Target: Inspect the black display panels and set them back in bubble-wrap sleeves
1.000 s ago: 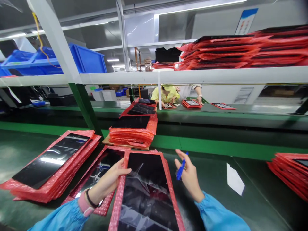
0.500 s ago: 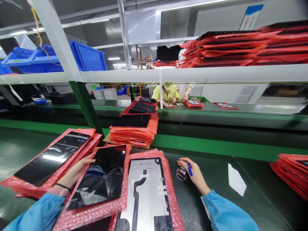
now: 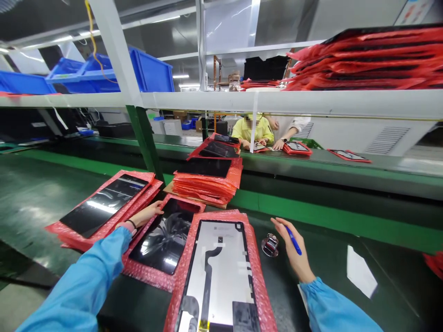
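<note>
My left hand [image 3: 148, 214] grips the upper left edge of a black glass screen panel [image 3: 168, 235], which lies on red bubble wrap on the bench. Overlapping its right side is another panel [image 3: 224, 267], white-backed side up with a dark flex strip, also on red bubble wrap. My right hand [image 3: 296, 253] holds a blue pen [image 3: 293, 240] between its fingers, above the bench. Just left of that hand sits a small round shiny metal object [image 3: 270, 245], its kind unclear; the hand is apart from it.
Another black panel on red wrap [image 3: 105, 203] lies at the left. Behind stands a stack of wrapped panels [image 3: 207, 186]. A white paper [image 3: 360, 272] lies at the right. A green post [image 3: 143, 140] and white shelf beam [image 3: 277, 102] cross ahead. Two people work at the far bench.
My left hand has moved the black panel forward and lower, beside the white-backed one. My right hand has drawn away from the metal object, still with the pen. The view has turned left.
</note>
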A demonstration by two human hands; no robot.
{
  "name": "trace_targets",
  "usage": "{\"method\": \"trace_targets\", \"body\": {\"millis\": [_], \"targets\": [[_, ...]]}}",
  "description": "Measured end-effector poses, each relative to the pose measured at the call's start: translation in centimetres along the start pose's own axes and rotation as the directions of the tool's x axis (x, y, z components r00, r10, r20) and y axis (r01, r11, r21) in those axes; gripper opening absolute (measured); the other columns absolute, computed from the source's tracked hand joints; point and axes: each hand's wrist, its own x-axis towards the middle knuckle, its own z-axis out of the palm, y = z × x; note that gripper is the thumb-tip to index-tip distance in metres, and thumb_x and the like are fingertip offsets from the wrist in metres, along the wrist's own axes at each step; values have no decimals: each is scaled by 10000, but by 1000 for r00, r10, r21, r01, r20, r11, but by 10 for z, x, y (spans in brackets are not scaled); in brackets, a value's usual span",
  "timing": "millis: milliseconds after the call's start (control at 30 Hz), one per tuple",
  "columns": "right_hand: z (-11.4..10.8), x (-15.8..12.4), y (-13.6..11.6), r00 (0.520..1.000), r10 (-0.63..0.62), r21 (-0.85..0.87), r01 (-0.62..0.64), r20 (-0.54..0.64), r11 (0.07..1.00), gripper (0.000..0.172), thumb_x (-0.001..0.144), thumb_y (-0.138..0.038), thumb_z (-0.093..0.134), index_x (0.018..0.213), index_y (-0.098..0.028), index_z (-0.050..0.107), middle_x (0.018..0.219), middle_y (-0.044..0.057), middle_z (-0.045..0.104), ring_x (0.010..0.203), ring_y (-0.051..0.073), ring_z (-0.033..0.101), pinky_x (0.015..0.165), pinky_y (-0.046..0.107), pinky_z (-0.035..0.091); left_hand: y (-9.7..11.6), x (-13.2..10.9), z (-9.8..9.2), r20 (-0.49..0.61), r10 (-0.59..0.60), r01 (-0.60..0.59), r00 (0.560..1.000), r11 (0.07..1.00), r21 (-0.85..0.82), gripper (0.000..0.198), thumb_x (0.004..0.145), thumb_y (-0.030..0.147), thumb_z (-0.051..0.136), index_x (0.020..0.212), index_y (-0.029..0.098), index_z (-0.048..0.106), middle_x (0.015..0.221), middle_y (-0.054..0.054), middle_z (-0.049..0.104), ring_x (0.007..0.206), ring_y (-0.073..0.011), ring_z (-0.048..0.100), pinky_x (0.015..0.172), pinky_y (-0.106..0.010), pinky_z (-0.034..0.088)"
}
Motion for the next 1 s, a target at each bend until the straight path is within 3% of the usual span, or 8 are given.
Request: {"method": "trace_targets", "body": {"millis": [100, 233, 267, 333, 400, 500, 667, 1000], "targets": [[2, -14, -21, 1000, 4, 46, -5, 13, 999, 395, 819, -565, 623, 1044, -241, 636, 1144, 91, 730, 1134, 285, 642, 1051, 448, 422, 3, 5, 1, -27, 48, -45, 998, 993, 107, 339, 907, 329, 596, 1197, 156, 576, 1218, -97, 598, 1044, -235, 612, 879, -452, 524], [16, -53, -57, 969, 68, 104, -95, 237, 990, 496, 860, -650, 484, 927, -195, 670, 716, 111, 766, 693, 274, 730, 698, 403, 567, 9, 7, 4, -128, 94, -62, 987, 970, 235, 351, 903, 321, 599, 1214, 162, 566, 1246, -100, 580, 1077, -250, 597, 898, -465, 513], [22, -64, -65, 936, 99, 111, -144, 339, 983, 543, 877, -662, 437, 991, -181, 661, 625, 98, 739, 590, 260, 709, 607, 382, 557, 11, 6, 7, -157, 109, -66, 982, 964, 259, 360, 903, 323, 598, 1224, 166, 560, 1264, -102, 569, 1093, -256, 589, 908, -473, 507], [34, -84, -77, 785, 177, 144, -320, 593, 936, 593, 885, -704, 357, 1173, -223, 551, 695, 71, 741, 526, 218, 679, 505, 322, 508, 15, 0, 18, -188, 146, -88, 971, 954, 287, 376, 904, 326, 595, 1244, 174, 548, 1300, -108, 544, 1121, -262, 571, 923, -485, 496], [44, -100, -84, 728, 187, 101, -332, 659, 938, 497, 901, -671, 379, 1021, -228, 570, 705, 43, 709, 528, 164, 627, 481, 258, 445, 21, -11, 36, -163, 178, -125, 970, 949, 290, 365, 905, 321, 593, 1236, 174, 550, 1301, -108, 540, 1116, -255, 570, 918, -478, 498], [55, -112, -82, 800, 188, -86, -169, 570, 982, 330, 875, -503, 566, 731, -206, 546, 621, 2, 627, 529, 125, 532, 506, 234, 383, 30, -39, 69, -18, 165, -156, 986, 957, 243, 252, 893, 302, 602, 1095, 152, 597, 1093, -78, 636, 932, -197, 631, 813, -394, 534], [61, -119, -72, 875, 53, -343, 132, 480, 930, 402, 785, -335, 610, 516, -222, 334, 474, -61, 377, 465, 99, 357, 489, 250, 265, 36, -89, 111, 298, -16, -34, 954, 986, 161, 213, 710, 359, 663, 696, 168, 570, 577, -16, 625, 464, -175, 601, 489, -298, 477], [67, -122, -75, 863, 25, -367, 188, 504, 911, 345, 757, -240, 567, 528, -212, 310, 483, -67, 345, 475, 93, 352, 535, 255, 253, 41, -113, 114, 304, -157, 136, 940, 987, 89, 352, 579, 334, 732, 803, 177, 509, 573, 48, 580, 523, -142, 600, 584, -300, 521]]}}
